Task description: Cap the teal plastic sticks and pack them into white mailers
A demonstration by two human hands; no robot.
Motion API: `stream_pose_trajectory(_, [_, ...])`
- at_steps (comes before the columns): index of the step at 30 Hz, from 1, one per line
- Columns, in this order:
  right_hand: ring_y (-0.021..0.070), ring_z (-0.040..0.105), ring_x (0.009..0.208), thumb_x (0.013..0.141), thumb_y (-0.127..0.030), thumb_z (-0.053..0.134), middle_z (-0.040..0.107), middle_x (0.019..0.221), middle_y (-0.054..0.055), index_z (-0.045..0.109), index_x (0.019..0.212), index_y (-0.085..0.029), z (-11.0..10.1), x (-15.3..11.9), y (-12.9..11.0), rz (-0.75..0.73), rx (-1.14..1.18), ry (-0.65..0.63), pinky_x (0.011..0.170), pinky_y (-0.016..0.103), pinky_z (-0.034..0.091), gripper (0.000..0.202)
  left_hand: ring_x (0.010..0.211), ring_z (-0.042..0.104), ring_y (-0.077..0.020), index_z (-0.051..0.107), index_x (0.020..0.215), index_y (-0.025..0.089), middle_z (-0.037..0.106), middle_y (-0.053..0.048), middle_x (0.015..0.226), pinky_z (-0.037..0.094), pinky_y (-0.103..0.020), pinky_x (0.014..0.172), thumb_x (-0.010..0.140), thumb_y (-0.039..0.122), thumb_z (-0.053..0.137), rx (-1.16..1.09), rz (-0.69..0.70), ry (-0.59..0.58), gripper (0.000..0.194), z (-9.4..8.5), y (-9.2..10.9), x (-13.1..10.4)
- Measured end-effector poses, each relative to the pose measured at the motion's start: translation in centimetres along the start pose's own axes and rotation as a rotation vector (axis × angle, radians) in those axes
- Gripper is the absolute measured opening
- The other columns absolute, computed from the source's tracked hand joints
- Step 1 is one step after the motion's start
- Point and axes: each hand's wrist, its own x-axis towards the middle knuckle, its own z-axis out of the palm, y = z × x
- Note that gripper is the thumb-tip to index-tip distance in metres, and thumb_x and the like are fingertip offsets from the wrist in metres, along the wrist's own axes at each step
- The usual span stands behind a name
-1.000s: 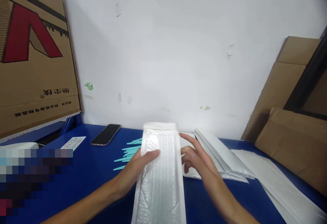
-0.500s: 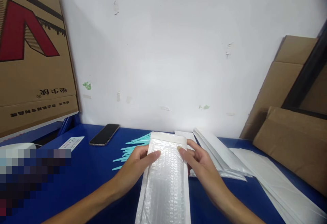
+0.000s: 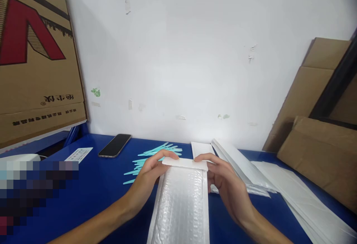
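Observation:
A white bubble mailer (image 3: 182, 207) stretches from the bottom edge up to my hands, its flap (image 3: 185, 163) folded over toward me at the top. My left hand (image 3: 154, 168) grips the upper left corner, fingertips on the flap and thumb below it. At the upper right corner my right hand (image 3: 223, 173) holds the mailer the same way, index finger on the flap and the other fingers curled at the edge. Behind my left hand lie several thin turquoise sticks (image 3: 136, 170), partly hidden by it. What the mailer contains cannot be seen.
More white mailers (image 3: 240, 166) are piled to the right, with others (image 3: 301, 195) beyond them. A phone (image 3: 115, 146) and a printed card (image 3: 80, 155) lie on the blue table (image 3: 106, 192). Cardboard boxes (image 3: 36, 84) stand left, and cardboard (image 3: 320, 158) leans at right.
The mailer's flap, upright before, is now folded down toward me. My fingers have moved from the mailer's front and back onto the folded flap.

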Motion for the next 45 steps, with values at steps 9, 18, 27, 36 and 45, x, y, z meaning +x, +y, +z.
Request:
stream_pose_trajectory(9, [0.0117,0.043,0.055,0.09,-0.051,0.063,0.047,0.06,-0.005,0.067,0.103,-0.02,0.6,0.2,0.1,0.033,-0.212,0.068,0.05,0.022,0.037,0.034,0.067,0.052,-0.0162,0.063,0.098,0.019,0.059,0.0,0.075,0.037,-0.026,0.064,0.091,0.042,0.056,0.016,0.024,-0.032,0.025,-0.3,-0.1,0.2])
stream_pose_trajectory(18, [0.0138,0.048,0.058,0.096,-0.049,0.053,0.048,0.065,-0.005,0.058,0.127,-0.022,0.6,-0.1,0.7,0.044,-0.224,0.075,0.053,0.024,0.043,0.041,0.06,0.04,-0.0117,0.06,0.1,0.024,0.051,0.004,0.076,0.027,-0.024,0.054,0.098,0.042,0.05,0.422,0.071,-0.043,0.021,-0.5,-1.3,0.6])
stream_pose_trajectory(27, [0.0133,0.052,0.067,0.095,-0.042,0.058,0.059,0.086,-0.001,0.059,0.126,-0.026,1.5,-0.5,0.9,0.038,-0.215,-0.097,0.057,0.023,0.045,0.035,0.068,0.048,-0.0095,0.053,0.1,0.022,0.055,0.002,0.101,0.036,-0.024,0.062,0.097,0.04,0.056,0.211,-0.02,-0.248,0.019,0.1,-1.8,0.5])
stream_pose_trajectory(36, [0.0186,0.057,0.091,0.095,-0.03,0.056,0.059,0.094,0.0,0.061,0.092,-0.023,1.9,-0.9,0.2,-0.198,-0.557,-0.118,0.084,0.031,0.044,0.008,0.091,0.065,-0.0187,0.06,0.103,0.021,0.061,-0.001,0.1,0.05,-0.032,0.085,0.093,0.044,0.064,-0.04,-0.189,-0.387,0.025,0.8,-1.6,-0.1])
stream_pose_trajectory(45, [0.0178,0.041,0.067,0.094,-0.024,0.036,0.04,0.074,-0.002,0.041,0.082,-0.025,-0.7,0.2,-1.0,-0.374,-0.493,0.239,0.061,0.03,0.035,0.013,0.114,0.055,-0.0271,0.07,0.117,0.019,0.061,-0.012,0.127,0.046,-0.039,0.094,0.104,0.057,0.022,0.007,-0.063,-0.427,0.063,0.4,-0.3,-1.1])
